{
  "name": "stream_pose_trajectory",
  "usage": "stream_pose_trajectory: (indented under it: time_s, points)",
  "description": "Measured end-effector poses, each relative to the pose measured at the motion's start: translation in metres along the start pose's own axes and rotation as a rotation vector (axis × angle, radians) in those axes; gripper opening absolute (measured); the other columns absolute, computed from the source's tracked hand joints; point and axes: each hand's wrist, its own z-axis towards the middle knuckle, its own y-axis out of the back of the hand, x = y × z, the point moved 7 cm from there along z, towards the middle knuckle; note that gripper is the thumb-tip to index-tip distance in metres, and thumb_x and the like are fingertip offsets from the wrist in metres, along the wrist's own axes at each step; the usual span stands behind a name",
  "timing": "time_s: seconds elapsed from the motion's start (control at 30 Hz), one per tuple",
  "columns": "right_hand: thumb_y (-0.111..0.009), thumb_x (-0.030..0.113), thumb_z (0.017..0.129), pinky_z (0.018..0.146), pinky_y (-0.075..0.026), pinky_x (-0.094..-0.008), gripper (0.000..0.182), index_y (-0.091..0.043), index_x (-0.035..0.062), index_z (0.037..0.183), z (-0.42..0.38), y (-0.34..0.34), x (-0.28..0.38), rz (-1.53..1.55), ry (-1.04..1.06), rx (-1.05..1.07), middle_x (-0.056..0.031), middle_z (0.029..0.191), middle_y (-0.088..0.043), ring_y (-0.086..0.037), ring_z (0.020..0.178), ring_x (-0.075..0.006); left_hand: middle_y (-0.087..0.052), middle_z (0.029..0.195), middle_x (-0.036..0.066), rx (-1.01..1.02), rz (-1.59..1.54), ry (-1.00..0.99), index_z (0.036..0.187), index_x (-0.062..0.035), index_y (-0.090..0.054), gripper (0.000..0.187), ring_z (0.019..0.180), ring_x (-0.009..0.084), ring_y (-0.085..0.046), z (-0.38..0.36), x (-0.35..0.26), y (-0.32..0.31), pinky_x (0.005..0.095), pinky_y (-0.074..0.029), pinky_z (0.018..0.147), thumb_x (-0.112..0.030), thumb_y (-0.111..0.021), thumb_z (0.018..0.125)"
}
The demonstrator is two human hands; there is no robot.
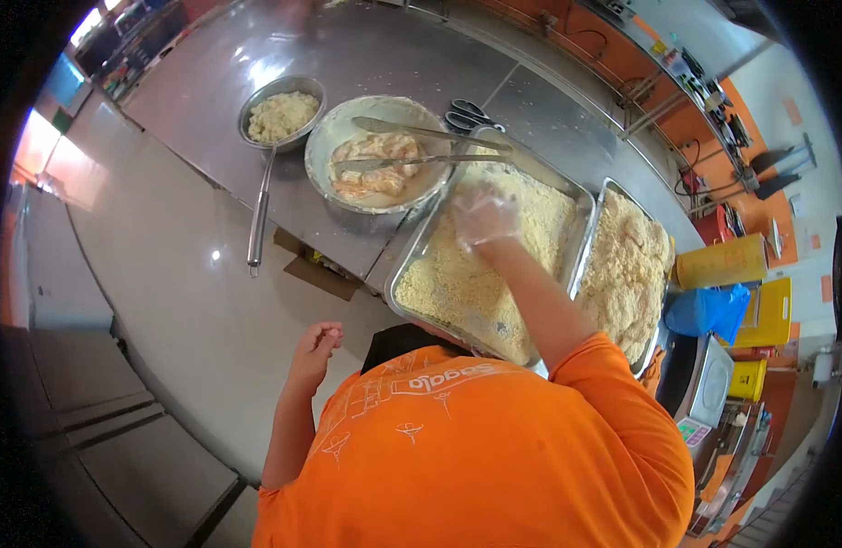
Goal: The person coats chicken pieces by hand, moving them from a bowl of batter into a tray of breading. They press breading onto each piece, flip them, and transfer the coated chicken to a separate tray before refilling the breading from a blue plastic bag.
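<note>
The clear-gloved right hand [487, 216] touches pale-yellow crumbs [448, 285] in a rectangular metal tray [586, 208] on the steel desk [375, 55]; it's blurred, so I can't tell its grip. The left hand [315, 355] curls loosely, well apart.

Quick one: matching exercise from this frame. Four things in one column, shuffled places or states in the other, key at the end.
Things
1. Right hand
2. Left hand
3. Tongs
4. Saucepan

Places or states
A. Lying across the bowl
B. Bare, held off the table, fingers curled
C. Beside the bowl, its handle jutting past the table edge
D. At the crumb tray, in a clear glove

Pairs: 1-D, 2-B, 3-A, 4-C
</note>
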Motion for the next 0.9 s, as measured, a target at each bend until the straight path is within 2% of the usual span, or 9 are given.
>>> stream_pose_trajectory:
  time_s: [0.03,0.23,0.3,0.4,0.47,0.6,0.67,0.83,0.9]
  points:
    - [-0.023,0.044,0.087,0.103,-0.010,-0.0450,0.053,-0.031,0.0124,0.129,0.027,-0.026,0.002,0.033,0.054,-0.360,-0.0060,0.136,-0.027,-0.025,0.126,-0.0205,-0.056,0.088,0.002,-0.019,-0.006,-0.021,0.101,-0.0058,-0.053,0.024,0.078,0.0106,-0.049,0.002,-0.004,0.003,0.0253,-0.039,0.069,-0.022,-0.049,0.084]
    - [-0.032,0.045,0.084,0.102,-0.012,-0.0438,0.059,-0.022,0.0141,0.132,0.042,-0.043,0.003,-0.214,0.113,-0.391,-0.0074,0.136,-0.027,-0.024,0.126,-0.0216,-0.054,0.085,0.002,-0.102,-0.125,0.028,0.099,-0.0032,-0.053,0.022,0.079,0.0117,-0.049,0.001,0.001,0.007,0.0254,-0.039,0.074,-0.018,-0.049,0.084]
    - [-0.042,0.039,0.080,0.101,-0.016,-0.0424,0.053,-0.037,0.0123,0.125,0.048,-0.032,0.003,-0.168,0.211,-0.562,-0.0122,0.131,-0.033,-0.028,0.123,-0.0245,-0.054,0.085,0.002,-0.083,-0.120,0.024,0.098,-0.0027,-0.053,0.022,0.079,0.0120,-0.048,0.004,-0.002,0.006,0.0252,-0.039,0.075,-0.019,-0.049,0.084]
    - [-0.048,0.033,0.075,0.099,-0.022,-0.0406,0.041,-0.053,0.0086,0.108,0.034,-0.017,0.013,-0.424,0.542,-0.543,-0.0109,0.125,-0.040,-0.032,0.120,-0.0234,-0.054,0.086,0.002,-0.110,-0.133,0.001,0.098,-0.0018,-0.053,0.023,0.079,0.0123,-0.048,-0.002,-0.012,0.014,0.0252,-0.039,0.075,-0.019,-0.049,0.084]
    - [-0.053,0.031,0.068,0.093,-0.030,-0.0365,0.036,-0.059,0.0065,0.093,0.045,-0.012,0.020,-0.422,0.552,-0.268,-0.0108,0.113,-0.049,-0.039,0.112,-0.0240,-0.054,0.088,0.002,-0.137,-0.113,-0.047,0.099,-0.0056,-0.052,0.023,0.078,0.0113,-0.048,-0.001,-0.002,0.027,0.0250,-0.038,0.071,-0.022,-0.048,0.084]
    - [-0.045,0.041,0.073,0.091,-0.030,-0.0398,0.047,-0.054,0.0066,0.103,-0.004,-0.021,0.039,-0.019,0.388,-0.087,-0.0133,0.110,-0.051,-0.043,0.108,-0.0219,-0.055,0.089,0.002,-0.173,-0.124,-0.053,0.100,-0.0079,-0.052,0.023,0.078,0.0109,-0.048,-0.009,0.010,0.037,0.0253,-0.038,0.070,-0.023,-0.048,0.083]
    - [-0.038,0.041,0.077,0.094,-0.027,-0.0417,0.047,-0.051,0.0088,0.108,-0.047,-0.033,0.064,-0.376,0.637,-0.133,-0.0122,0.112,-0.051,-0.043,0.109,-0.0204,-0.055,0.087,0.001,-0.180,-0.132,-0.018,0.100,-0.0067,-0.053,0.023,0.078,0.0108,-0.048,-0.010,0.010,0.034,0.0246,-0.038,0.070,-0.022,-0.048,0.084]
    - [-0.036,0.042,0.079,0.099,-0.019,-0.0448,0.045,-0.048,0.0140,0.113,-0.059,-0.096,0.036,-1.601,0.586,-0.813,-0.0042,0.115,-0.050,-0.043,0.109,-0.0199,-0.055,0.087,0.001,-0.094,-0.101,-0.027,0.100,-0.0065,-0.053,0.023,0.077,0.0099,-0.048,-0.004,0.005,0.015,0.0235,-0.038,0.067,-0.023,-0.048,0.084]
    - [-0.039,0.043,0.077,0.100,-0.019,-0.0455,0.043,-0.049,0.0186,0.111,-0.077,-0.067,0.022,-0.454,0.695,-0.720,-0.0026,0.112,-0.052,-0.045,0.106,-0.0189,-0.056,0.087,0.001,-0.052,-0.065,-0.070,0.100,-0.0066,-0.053,0.023,0.076,0.0098,-0.048,-0.001,0.000,0.011,0.0236,-0.038,0.067,-0.023,-0.047,0.084]
